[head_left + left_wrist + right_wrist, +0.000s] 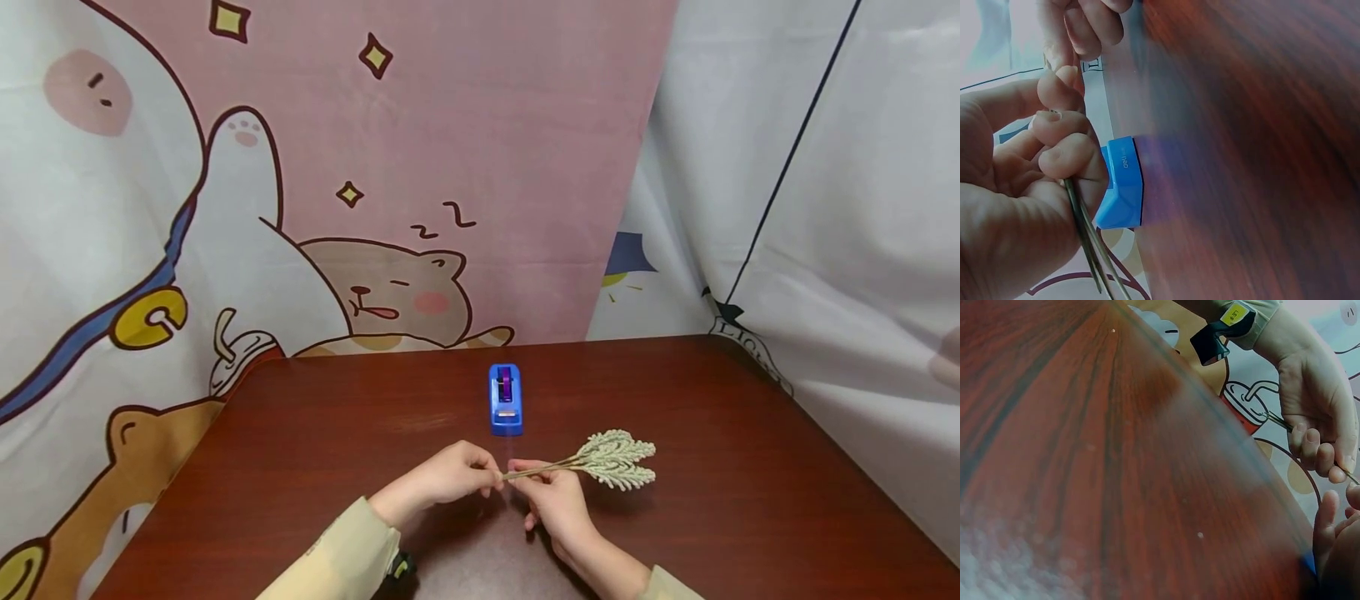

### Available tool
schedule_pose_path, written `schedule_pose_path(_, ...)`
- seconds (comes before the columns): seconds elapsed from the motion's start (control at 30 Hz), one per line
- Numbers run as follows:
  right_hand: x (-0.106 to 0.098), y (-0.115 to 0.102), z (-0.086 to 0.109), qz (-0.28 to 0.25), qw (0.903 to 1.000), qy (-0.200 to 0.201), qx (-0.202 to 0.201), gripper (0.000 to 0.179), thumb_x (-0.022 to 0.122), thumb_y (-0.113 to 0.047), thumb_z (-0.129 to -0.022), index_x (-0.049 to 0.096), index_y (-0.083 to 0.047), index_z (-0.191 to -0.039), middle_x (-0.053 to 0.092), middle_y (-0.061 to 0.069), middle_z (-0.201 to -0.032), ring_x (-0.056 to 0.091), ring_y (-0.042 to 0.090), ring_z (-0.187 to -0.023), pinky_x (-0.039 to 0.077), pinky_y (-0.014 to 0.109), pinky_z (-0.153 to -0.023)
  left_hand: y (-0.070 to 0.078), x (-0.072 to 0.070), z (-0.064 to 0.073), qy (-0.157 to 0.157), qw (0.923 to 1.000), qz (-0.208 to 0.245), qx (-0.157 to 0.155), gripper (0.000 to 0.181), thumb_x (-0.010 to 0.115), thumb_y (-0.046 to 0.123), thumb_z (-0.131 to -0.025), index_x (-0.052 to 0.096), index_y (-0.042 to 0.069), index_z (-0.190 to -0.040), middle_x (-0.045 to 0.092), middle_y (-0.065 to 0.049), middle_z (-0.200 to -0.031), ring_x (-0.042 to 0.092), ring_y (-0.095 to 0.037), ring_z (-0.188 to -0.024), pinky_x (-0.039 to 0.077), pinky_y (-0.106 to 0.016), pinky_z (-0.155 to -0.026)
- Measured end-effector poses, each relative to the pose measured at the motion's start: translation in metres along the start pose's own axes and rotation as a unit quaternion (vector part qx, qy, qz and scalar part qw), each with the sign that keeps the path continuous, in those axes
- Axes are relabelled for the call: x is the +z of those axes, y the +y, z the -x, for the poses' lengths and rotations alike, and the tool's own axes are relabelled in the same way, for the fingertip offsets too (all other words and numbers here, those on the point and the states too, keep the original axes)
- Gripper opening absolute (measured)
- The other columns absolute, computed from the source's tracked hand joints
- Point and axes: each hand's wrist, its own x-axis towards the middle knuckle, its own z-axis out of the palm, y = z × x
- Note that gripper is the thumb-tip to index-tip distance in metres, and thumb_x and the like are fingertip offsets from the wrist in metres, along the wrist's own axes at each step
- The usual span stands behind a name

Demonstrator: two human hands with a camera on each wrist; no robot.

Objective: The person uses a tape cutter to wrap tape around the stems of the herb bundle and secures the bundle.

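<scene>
Above the table, both hands hold a bunch of pale green artificial flower sprigs (615,460) lying roughly level, its heads toward the right. My left hand (459,473) has its fingers curled round the thin stems (1088,240), whose cut ends stick out past the palm in the left wrist view. Closer to the heads, my right hand (558,500) pinches the same stems between thumb and fingers. The two hands nearly meet, fingertips facing each other. In the right wrist view, the left hand (1316,403) shows well, while the right hand (1338,550) is partly cut off.
A blue tape dispenser (506,417) with a purple roll stands beyond the hands on the dark red-brown table (337,417). Cartoon-printed cloth (487,125) hangs behind the table and on both sides. A black wrist device (1213,344) is strapped at the left sleeve.
</scene>
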Motion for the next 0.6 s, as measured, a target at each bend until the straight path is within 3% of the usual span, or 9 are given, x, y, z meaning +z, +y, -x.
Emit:
schedule_pose_path(0.1,0.0008,0.0003,0.0005,-0.01,0.9999,-0.003,0.0,0.032,0.066,0.0,-0.083,0.064,0.012,-0.113,0.069,0.016,-0.106,0.035,0.004,-0.041,0.045,0.024,-0.039,0.0001,0.0005,0.0004,0.004,1.0,-0.002,-0.002,0.017,0.062,0.011,-0.088,0.073,0.0,-0.081,0.059,-0.003,-0.062,0.044,-0.007,-0.056,0.032,-0.023,-0.052)
schedule_pose_path(0.27,-0.0007,0.0021,0.0013,-0.025,0.9995,-0.018,0.002,0.027,0.067,0.001,-0.083,0.065,0.014,-0.106,0.067,0.009,-0.082,0.036,0.005,-0.042,0.05,0.027,-0.046,0.0011,0.0001,0.0007,0.007,1.0,-0.006,-0.001,0.018,0.062,0.012,-0.088,0.073,-0.001,-0.081,0.06,-0.004,-0.062,0.043,-0.008,-0.055,0.032,-0.023,-0.051)
schedule_pose_path(0.47,-0.0028,0.0061,0.0015,-0.061,0.9971,-0.045,0.009,0.017,0.068,-0.001,-0.082,0.068,0.008,-0.096,0.044,-0.002,-0.051,0.036,0.007,-0.043,0.049,0.025,-0.05,0.0006,-0.002,0.0014,0.013,0.9997,-0.023,0.001,0.018,0.062,0.012,-0.087,0.072,0.0,-0.079,0.061,-0.004,-0.061,0.043,-0.007,-0.056,0.032,-0.023,-0.052)
schedule_pose_path(0.6,-0.0023,0.0071,0.0011,-0.066,0.9968,-0.044,0.008,0.016,0.071,-0.006,-0.082,0.069,0.006,-0.093,0.037,-0.003,-0.048,0.034,0.007,-0.043,0.046,0.024,-0.049,0.0002,-0.0022,0.0017,0.018,0.999,-0.042,0.004,0.018,0.062,0.014,-0.087,0.073,0.002,-0.078,0.062,-0.004,-0.061,0.044,-0.007,-0.056,0.032,-0.023,-0.052)
